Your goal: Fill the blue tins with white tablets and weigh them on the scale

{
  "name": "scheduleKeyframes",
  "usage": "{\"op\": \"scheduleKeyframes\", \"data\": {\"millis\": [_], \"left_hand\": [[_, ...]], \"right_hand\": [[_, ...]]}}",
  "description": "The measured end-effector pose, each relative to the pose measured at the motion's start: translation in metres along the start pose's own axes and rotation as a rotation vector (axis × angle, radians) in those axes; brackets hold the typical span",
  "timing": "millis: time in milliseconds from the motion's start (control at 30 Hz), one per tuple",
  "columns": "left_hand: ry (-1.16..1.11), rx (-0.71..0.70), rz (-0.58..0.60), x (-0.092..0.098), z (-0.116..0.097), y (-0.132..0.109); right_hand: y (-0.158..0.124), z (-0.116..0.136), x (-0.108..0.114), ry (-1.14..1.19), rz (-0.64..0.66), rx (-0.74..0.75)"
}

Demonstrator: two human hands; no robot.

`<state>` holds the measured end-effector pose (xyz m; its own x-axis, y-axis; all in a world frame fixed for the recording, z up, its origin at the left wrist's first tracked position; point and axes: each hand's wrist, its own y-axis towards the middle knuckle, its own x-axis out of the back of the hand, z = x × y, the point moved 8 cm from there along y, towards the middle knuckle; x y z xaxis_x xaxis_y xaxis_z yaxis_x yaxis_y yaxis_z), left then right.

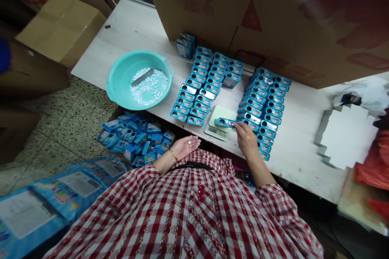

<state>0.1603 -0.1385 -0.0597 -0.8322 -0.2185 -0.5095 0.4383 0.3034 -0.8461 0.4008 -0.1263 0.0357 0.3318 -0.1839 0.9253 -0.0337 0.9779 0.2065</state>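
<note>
My left hand (184, 147) is palm up in front of my waist, lightly cupped around one or more small white pellets (190, 142). My right hand (246, 139) reaches over the table with its thumb and fingers pinched at the right end of a small blue box (225, 122). That box lies over the pale kitchen scale (216, 131), its dark round hole toward the left; whether it rests fully on the scale I cannot tell. Rows of like blue boxes (194, 101) stand left of the scale, and more rows (264, 101) stand right of it.
A turquoise basin (117, 85) holds many white pellets and a grey bar (142, 77). Below the table edge, a heap of blue boxes (136, 137) fills a carton. A large carton (212, 4) stands along the back. White card (349, 135) and red plastic (373, 166) lie at right.
</note>
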Motion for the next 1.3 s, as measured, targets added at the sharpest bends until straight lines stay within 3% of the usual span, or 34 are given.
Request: {"op": "scheduleKeyframes", "data": {"millis": [167, 300, 400, 533, 600, 733, 867, 967, 1067, 1167, 1300], "left_hand": [[0.017, -0.009, 0.013, -0.007, -0.001, -0.003], [0.115, -0.094, 0.062, -0.032, -0.011, -0.003], [0.314, -0.213, 0.038, -0.052, -0.025, 0.002], [0.765, -0.443, -0.037, -0.084, -0.049, 0.004], [0.966, -0.557, -0.011, -0.108, -0.057, 0.004], [1.232, -0.769, 0.062, -0.152, -0.063, 0.004], [1.345, -0.828, 0.142, -0.173, -0.057, 0.01], [1.294, -0.807, 0.149, -0.168, -0.06, 0.011], [1.15, -0.798, 0.067, -0.146, -0.082, 0.005], [1.001, -0.918, -0.108, -0.107, -0.13, -0.011], [0.95, -1.057, -0.432, -0.038, -0.211, -0.032]], "right_hand": [[0.007, -0.001, -0.001, -0.016, 0.0, -0.014], [0.011, 0.002, -0.01, -0.073, 0.075, -0.022], [0.018, 0.011, -0.021, -0.108, 0.151, -0.022], [0.031, 0.027, -0.033, -0.044, 0.211, -0.004], [0.036, 0.031, -0.031, 0.045, 0.185, -0.013], [0.032, 0.022, -0.009, 0.267, 0.017, -0.101], [0.012, 0.007, 0.01, 0.368, -0.068, -0.18], [-0.003, -0.002, 0.02, 0.382, -0.088, -0.216], [-0.015, -0.009, 0.028, 0.38, -0.115, -0.229], [-0.023, -0.015, 0.028, 0.332, -0.128, -0.235], [-0.026, -0.017, 0.015, 0.264, -0.092, -0.206]]}}
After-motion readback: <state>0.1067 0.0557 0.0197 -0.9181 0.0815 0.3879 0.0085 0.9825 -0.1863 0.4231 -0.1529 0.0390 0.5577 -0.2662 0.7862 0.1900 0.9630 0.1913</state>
